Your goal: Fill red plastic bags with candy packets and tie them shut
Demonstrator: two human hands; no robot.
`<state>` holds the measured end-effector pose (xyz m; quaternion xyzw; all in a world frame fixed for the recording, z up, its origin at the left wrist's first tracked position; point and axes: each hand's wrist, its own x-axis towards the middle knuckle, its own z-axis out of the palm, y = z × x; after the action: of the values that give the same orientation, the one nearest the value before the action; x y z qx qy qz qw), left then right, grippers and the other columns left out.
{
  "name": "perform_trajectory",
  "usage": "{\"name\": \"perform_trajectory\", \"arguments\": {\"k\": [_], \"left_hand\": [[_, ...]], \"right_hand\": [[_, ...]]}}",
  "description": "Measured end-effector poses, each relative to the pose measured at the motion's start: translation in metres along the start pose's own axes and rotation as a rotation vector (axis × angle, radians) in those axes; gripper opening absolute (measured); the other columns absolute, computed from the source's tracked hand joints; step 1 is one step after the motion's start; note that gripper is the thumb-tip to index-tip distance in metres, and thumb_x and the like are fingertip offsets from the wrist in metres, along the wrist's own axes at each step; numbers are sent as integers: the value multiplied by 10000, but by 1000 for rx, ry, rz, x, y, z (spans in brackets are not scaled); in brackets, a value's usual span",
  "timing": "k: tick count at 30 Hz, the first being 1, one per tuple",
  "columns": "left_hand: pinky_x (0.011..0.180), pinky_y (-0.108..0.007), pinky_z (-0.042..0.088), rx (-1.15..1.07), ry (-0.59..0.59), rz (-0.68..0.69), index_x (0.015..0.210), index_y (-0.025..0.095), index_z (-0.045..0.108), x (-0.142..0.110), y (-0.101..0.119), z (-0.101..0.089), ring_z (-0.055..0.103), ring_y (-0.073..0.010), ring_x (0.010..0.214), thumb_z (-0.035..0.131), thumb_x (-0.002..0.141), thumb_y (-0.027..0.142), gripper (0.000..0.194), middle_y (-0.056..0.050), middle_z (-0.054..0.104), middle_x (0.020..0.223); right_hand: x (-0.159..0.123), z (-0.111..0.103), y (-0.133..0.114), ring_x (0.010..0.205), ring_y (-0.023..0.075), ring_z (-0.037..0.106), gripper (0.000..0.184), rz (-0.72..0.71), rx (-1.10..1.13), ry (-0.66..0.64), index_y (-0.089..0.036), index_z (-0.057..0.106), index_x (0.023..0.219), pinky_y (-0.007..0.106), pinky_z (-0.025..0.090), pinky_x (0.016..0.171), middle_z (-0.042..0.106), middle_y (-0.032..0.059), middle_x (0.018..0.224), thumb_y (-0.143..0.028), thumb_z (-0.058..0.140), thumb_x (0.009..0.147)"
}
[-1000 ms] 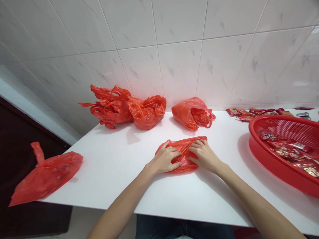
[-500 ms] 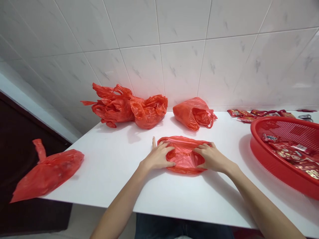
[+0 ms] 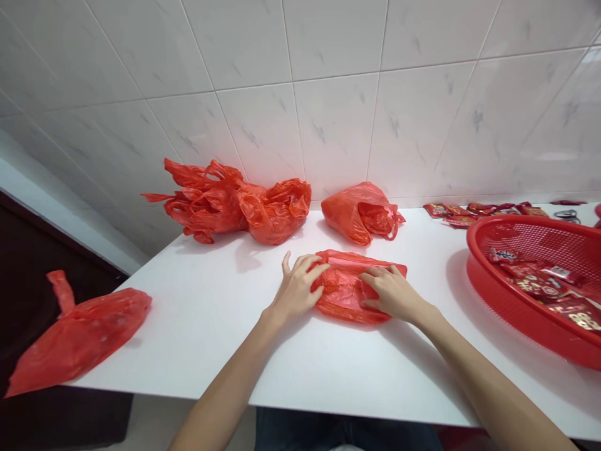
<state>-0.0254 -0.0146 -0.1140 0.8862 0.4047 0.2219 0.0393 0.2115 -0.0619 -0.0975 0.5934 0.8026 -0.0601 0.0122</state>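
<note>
The left hand [image 3: 295,285] is at the left end of an open red bag [image 3: 345,289], its fingers curved over the rim, apart from the thumb. It is not clenched, and I do not see that it pinches the film. The right hand [image 3: 394,292] has its fingertips inside the mouth, near the right end; finger and thumb stand apart there, so it also grips nothing firmly. Probably the hands are placed at two ends because the thin film would otherwise fall together.

The bag lies in the middle of the white table [image 3: 197,326], between its front and back edges. The mouth looks upward, and the long axis goes from left to right, roughly parallel with the front edge.

Behind it, along the back edge, are three crumpled bags: one nearest the back left corner [image 3: 206,203], a second [image 3: 277,213] touching it, and a third [image 3: 361,213] apart. I suppose they are put there to leave room for the hands. At the front left corner a filled red bag [image 3: 89,335] partly hangs over the edge.

At the right side stands a red basket [image 3: 493,304] with shiny packets [image 3: 539,285] inside, perhaps so that the right hand can reach it. Behind it, loose packets [image 3: 457,213] lie along the back edge.
</note>
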Motion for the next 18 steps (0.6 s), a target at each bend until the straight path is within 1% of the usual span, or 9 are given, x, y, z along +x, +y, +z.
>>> {"name": "perform_trajectory", "arguments": {"k": [2, 3, 6, 9, 12, 14, 15, 16, 18], "left_hand": [[1204, -666, 186, 13, 6, -66, 1296, 238, 635, 1, -3, -2, 582, -314, 1260, 572, 817, 141, 492, -113, 631, 1342], [1189, -625, 270, 0, 12, -91, 1304, 228, 629, 1, -5, -3, 605, -303, 1226, 560, 819, 133, 500, -111, 641, 1319], [1007, -441, 514, -92, 68, -164, 1284, 214, 637, 2, -14, -2, 688, -240, 1027, 500, 832, 103, 485, -83, 682, 1215], [844, -362, 568, -158, 239, -261, 1184, 210, 674, 3, -24, -3, 697, -188, 816, 478, 844, 107, 406, -64, 704, 1125], [853, -371, 563, -143, 482, -293, 1109, 199, 692, 4, -27, -6, 694, -199, 842, 494, 876, 155, 309, -74, 704, 1074], [894, -383, 552, -134, 592, -231, 1095, 206, 698, 4, -23, -8, 688, -216, 930, 500, 905, 196, 274, -78, 698, 1067], [910, -389, 545, -139, 602, -170, 1085, 214, 704, 3, -19, -8, 680, -220, 961, 495, 917, 208, 267, -77, 699, 1060], [924, -397, 537, -150, 568, -88, 1072, 226, 712, 4, -14, -7, 672, -221, 974, 488, 926, 211, 268, -72, 704, 1047], [983, -431, 502, -174, 380, 96, 1040, 251, 732, 4, -3, -3, 659, -222, 987, 482, 933, 201, 277, -57, 728, 1012]], "right_hand": [[0, 1, 1, 1156, 328, 626, 300, 11, 0, -5, -149, 671, 1140, 434, 405, 982, 664, 162, 1249, -301, 729, 887], [0, 1, 1, 1163, 332, 625, 310, 14, -2, -6, -151, 668, 1154, 438, 404, 986, 662, 166, 1258, -307, 726, 893], [0, 3, 1, 1167, 336, 629, 309, 21, -12, -12, -157, 664, 1166, 438, 404, 989, 667, 170, 1257, -328, 714, 912], [0, 4, 1, 1156, 329, 635, 299, 33, -22, -21, -156, 655, 1175, 432, 404, 984, 665, 167, 1259, -335, 685, 937], [-1, 3, -1, 1158, 330, 629, 306, 48, -26, -38, -144, 638, 1204, 433, 405, 968, 661, 168, 1256, -319, 658, 953], [-2, 2, -2, 1165, 341, 619, 336, 60, -24, -49, -139, 629, 1218, 437, 401, 962, 657, 172, 1253, -323, 670, 940], [-2, 1, -3, 1163, 345, 617, 345, 60, -22, -52, -138, 628, 1216, 439, 398, 960, 656, 174, 1251, -328, 677, 933], [-2, 0, -4, 1158, 348, 616, 346, 57, -19, -53, -139, 630, 1210, 443, 396, 960, 653, 176, 1251, -331, 684, 927], [-2, -1, -6, 1137, 347, 621, 312, 37, -14, -51, -142, 641, 1172, 447, 395, 961, 654, 177, 1240, -323, 687, 922]]}}
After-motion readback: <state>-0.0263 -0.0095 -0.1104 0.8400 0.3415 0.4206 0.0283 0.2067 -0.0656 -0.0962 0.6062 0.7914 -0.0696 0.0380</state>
